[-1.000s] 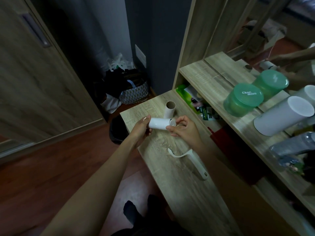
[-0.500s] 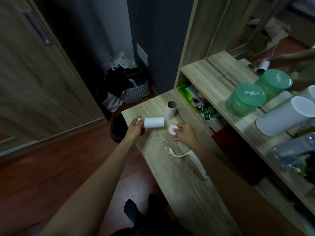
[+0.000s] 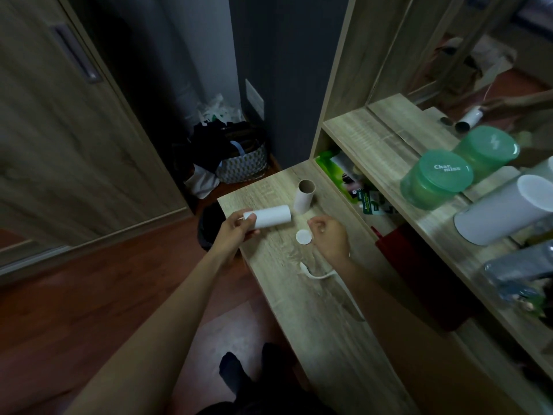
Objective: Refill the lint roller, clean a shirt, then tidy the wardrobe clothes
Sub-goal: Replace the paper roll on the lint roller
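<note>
white refill roll is lying sideways above the wooden table, the left hand clamping its near end. the right hand is hovering, fingers loosely curled and holding nothing, just beside a white round cap; the lint roller handle is resting nearer.

head cam | looks forward-down | wooden desk near | single view
</note>
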`<state>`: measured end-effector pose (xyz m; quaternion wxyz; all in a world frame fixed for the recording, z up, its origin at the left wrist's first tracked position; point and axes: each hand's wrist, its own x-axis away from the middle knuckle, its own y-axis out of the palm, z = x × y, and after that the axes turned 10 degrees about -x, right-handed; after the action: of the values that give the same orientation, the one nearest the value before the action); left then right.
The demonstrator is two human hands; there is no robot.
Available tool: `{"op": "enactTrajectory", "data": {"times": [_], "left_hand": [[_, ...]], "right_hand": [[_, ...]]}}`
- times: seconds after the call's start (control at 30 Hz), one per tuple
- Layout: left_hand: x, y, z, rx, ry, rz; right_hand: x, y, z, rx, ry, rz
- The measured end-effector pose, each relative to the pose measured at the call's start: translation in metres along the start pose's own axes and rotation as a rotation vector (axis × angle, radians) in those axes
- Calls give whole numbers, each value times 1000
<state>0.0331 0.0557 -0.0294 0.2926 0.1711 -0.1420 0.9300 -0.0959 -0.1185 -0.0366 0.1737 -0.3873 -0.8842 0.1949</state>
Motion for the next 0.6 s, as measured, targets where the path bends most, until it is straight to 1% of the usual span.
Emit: {"op": "enactTrajectory", "data": {"times": [0.03,0.07,0.13,0.2,0.27,0.4,0.5,0.6], "left_hand": [[2,1,1,7,9,-19],[4,2,3,7,21,-37],[5,5,5,-11,46,-70],[6,8,7,-30,68,-104],[8,13,11,-26,87,-136],[13,20,17,9,99,-180],[14,22,18,-14,97,-188],[15,22,19,35,70,-167]], "right_hand": [[3,-1,-7,-86,10,9],[6,-2,-15,-204,61,-17],[9,-3,-28,-431,182,-117],[12,-4,-34,-559,257,-164],[15,-4,-36,-663,292,-171],[20,-7,-36,-817,331,-138],[21,-11,-37,-846,312,-104],[19,-16,-37,-857,308,-79]]}}
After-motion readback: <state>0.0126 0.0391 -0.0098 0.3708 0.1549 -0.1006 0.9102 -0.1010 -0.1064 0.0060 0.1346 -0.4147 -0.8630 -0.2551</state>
